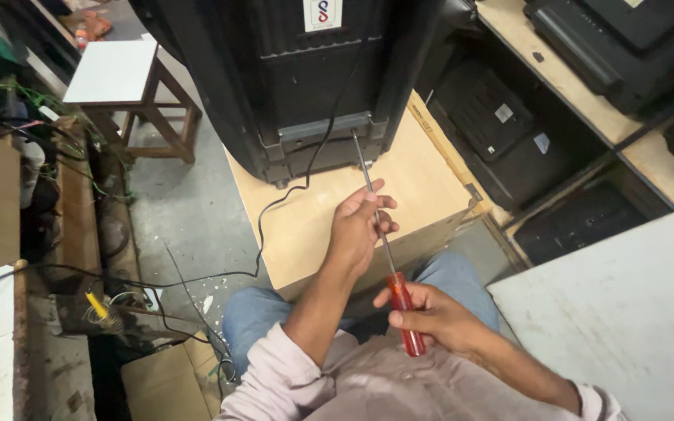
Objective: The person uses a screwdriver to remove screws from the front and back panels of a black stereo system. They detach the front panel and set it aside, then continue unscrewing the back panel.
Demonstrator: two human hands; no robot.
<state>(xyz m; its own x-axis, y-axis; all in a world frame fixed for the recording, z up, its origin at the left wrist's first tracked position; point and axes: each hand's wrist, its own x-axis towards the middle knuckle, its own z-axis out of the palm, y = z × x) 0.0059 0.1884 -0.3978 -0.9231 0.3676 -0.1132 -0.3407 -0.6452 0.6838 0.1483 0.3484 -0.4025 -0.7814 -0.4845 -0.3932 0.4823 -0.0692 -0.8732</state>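
Two hands share one long screwdriver [380, 242], and the split of duties is evident. The right hand [434, 316] is closed around the translucent red handle low in the view, near the person's lap, placed to turn the tool. The left hand [360, 226] is further up, its fingers pinched loosely about the thin bare steel shaft, a hold that appears to steady the long blade and keep it in line. The tip meets the lower rear edge of a large black appliance [298, 78], at a grey strip near its base; whether it sits in a screw head cannot be told at this size.

The appliance has a ribbed, matt black plastic casing and stands on a low desk [423, 179] of pale, unfinished plywood with squared edges, which raises the work to the seated person's reach. A thin black cable [274, 206] hangs from the casing, crosses the plywood and trails onto the grey concrete floor [189, 210].

Nearby stands a small wooden stool [130, 86] with a white top. Dark, boxy devices [501, 125] are stacked on shelving at the right. A white, scuffed panel [626, 312] lies at lower right.
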